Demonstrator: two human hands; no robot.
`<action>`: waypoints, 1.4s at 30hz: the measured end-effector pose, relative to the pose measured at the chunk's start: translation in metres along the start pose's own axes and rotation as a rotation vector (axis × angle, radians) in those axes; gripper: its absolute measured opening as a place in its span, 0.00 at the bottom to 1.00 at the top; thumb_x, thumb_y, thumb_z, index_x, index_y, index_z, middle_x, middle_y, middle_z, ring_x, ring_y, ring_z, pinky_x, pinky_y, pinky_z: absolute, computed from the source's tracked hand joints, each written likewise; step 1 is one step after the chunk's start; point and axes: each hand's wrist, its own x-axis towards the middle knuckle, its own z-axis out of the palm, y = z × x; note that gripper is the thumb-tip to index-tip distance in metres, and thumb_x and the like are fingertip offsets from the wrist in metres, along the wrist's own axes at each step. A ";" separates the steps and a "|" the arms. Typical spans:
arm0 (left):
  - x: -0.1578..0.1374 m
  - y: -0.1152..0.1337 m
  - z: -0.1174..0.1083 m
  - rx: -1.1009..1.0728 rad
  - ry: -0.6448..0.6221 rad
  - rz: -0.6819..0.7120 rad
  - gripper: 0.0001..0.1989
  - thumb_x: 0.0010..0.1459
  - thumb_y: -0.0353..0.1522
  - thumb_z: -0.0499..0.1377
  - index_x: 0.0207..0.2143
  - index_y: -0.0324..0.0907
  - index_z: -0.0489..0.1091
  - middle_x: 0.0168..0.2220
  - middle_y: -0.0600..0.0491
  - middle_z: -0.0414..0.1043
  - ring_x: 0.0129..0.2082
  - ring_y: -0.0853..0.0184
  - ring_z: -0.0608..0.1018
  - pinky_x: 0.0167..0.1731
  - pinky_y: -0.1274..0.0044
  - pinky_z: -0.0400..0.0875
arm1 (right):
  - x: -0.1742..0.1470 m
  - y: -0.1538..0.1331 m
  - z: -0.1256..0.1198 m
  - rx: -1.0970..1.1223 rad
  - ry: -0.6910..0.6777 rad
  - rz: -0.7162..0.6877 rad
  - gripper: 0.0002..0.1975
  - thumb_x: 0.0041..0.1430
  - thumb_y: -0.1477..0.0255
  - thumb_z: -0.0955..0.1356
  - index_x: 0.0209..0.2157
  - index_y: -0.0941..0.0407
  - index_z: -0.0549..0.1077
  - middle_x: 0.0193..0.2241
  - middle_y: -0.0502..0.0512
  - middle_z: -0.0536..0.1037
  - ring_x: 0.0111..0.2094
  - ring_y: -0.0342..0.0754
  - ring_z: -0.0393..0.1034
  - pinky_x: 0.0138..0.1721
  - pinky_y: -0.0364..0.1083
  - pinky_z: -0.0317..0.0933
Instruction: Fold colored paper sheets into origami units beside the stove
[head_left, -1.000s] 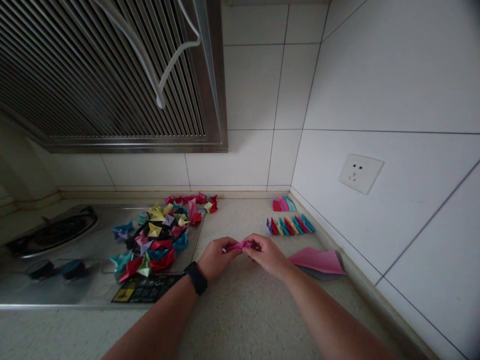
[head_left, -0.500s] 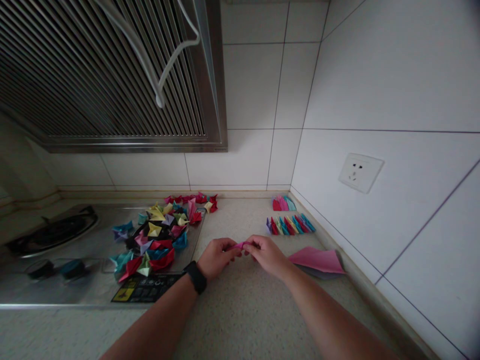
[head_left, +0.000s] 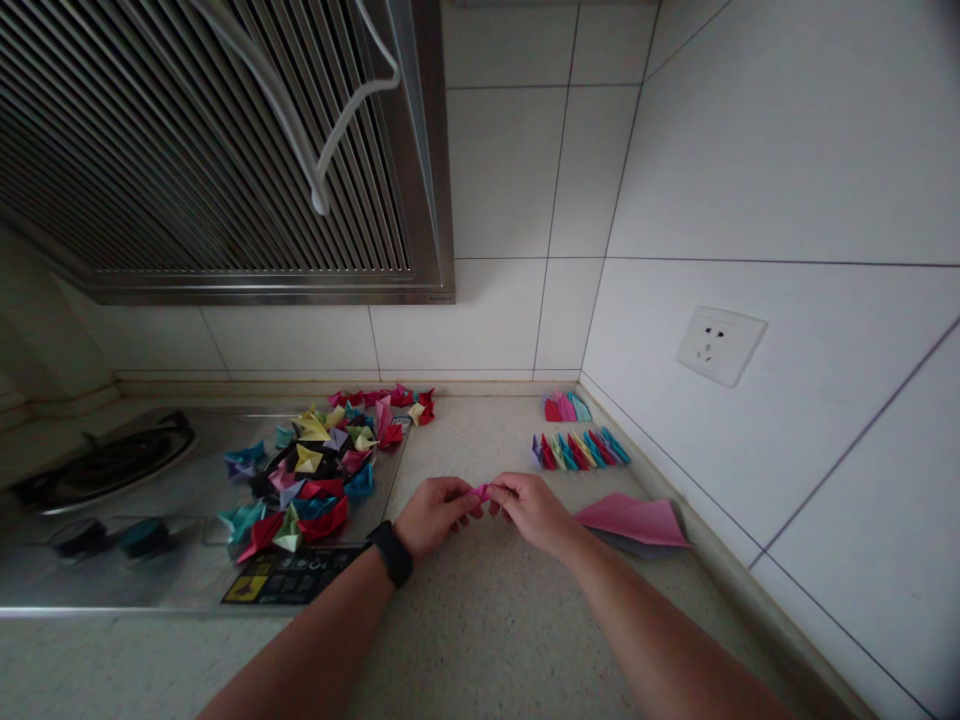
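Observation:
Between my two hands is a small folded piece of pink paper (head_left: pixel 480 491), mostly covered by the fingers. My left hand (head_left: pixel 436 515), with a black watch on its wrist, pinches the paper's left end. The right end is pinched between thumb and fingers of my right hand (head_left: pixel 528 508). Both hands are just above the speckled countertop (head_left: pixel 480 620). Sheets of pink paper (head_left: pixel 637 520) lie beside my right wrist. Beyond that hand stands a row of folded colored papers (head_left: pixel 581 450), with a smaller folded bunch (head_left: pixel 566 406) behind it.
Many colorful origami pieces (head_left: pixel 307 459) are heaped over the right burner of the gas stove (head_left: pixel 176 580) on the left. More red ones (head_left: pixel 382 397) line the back. A range hood (head_left: pixel 277 297) hangs above. The right wall has a socket (head_left: pixel 721 345).
The pink paper between my fingers looks shorter and has turned slightly. My fingertips have shifted a little; everything else is in the same place.

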 end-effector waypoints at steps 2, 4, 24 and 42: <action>0.000 -0.001 0.000 -0.018 -0.002 -0.012 0.21 0.55 0.45 0.56 0.35 0.35 0.72 0.31 0.48 0.74 0.25 0.72 0.71 0.23 0.81 0.63 | 0.000 0.002 0.001 -0.004 -0.007 -0.001 0.21 0.62 0.58 0.60 0.30 0.61 0.74 0.23 0.51 0.71 0.25 0.35 0.61 0.28 0.34 0.50; 0.001 -0.001 0.000 -0.040 -0.003 -0.028 0.21 0.54 0.46 0.57 0.35 0.34 0.72 0.30 0.48 0.74 0.25 0.72 0.71 0.24 0.81 0.62 | 0.001 0.005 0.003 0.009 -0.018 0.006 0.22 0.63 0.58 0.59 0.31 0.61 0.73 0.24 0.51 0.71 0.25 0.35 0.61 0.28 0.34 0.51; 0.003 -0.007 0.000 -0.157 -0.002 -0.076 0.23 0.54 0.49 0.55 0.29 0.35 0.69 0.21 0.52 0.69 0.19 0.73 0.68 0.20 0.81 0.59 | -0.001 0.004 -0.014 -0.144 0.006 -0.304 0.15 0.58 0.62 0.66 0.43 0.54 0.76 0.37 0.55 0.74 0.39 0.38 0.68 0.43 0.38 0.60; -0.001 0.003 -0.001 0.031 -0.055 -0.096 0.23 0.56 0.49 0.52 0.27 0.36 0.69 0.20 0.54 0.66 0.18 0.74 0.64 0.19 0.81 0.54 | -0.001 0.002 -0.023 -0.402 -0.069 -0.445 0.15 0.60 0.61 0.64 0.42 0.52 0.76 0.35 0.53 0.76 0.38 0.40 0.66 0.44 0.41 0.54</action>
